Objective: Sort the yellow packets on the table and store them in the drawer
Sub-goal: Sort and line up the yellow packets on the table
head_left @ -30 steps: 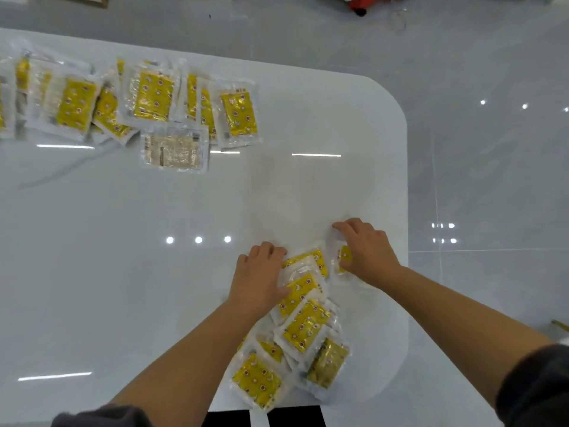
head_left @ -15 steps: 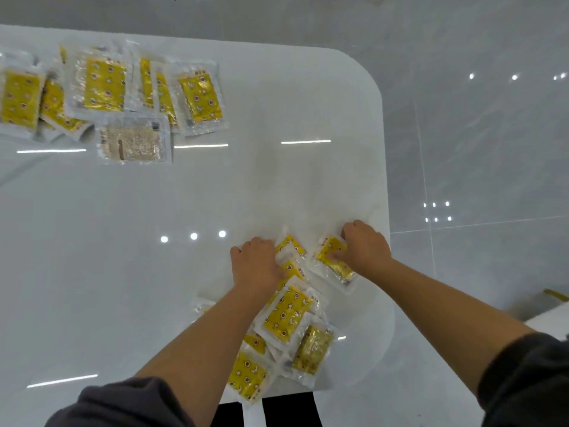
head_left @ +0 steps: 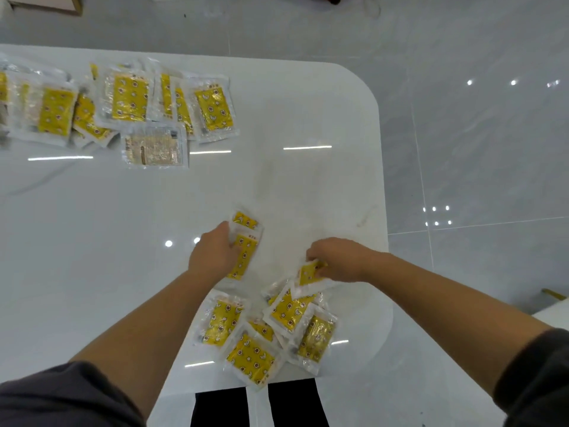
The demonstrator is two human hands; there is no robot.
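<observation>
Clear packets with yellow patterned fronts lie on a glossy white table. My left hand grips a small stack of yellow packets near the table's middle right. To its right, my right hand pinches one yellow packet at the upper edge of a loose pile of several packets by the near edge. A second spread of packets overlaps along the far left, one of them lying with its pale back up. No drawer is in view.
The table's rounded corner and right edge border a grey tiled floor. A dark gap shows below the near edge. A brown-framed object sits on the floor at the top left.
My hands have moved apart. The left hand has lifted some packets away from the near pile toward the table's middle; the right hand has shifted right and holds a single packet over the pile.
</observation>
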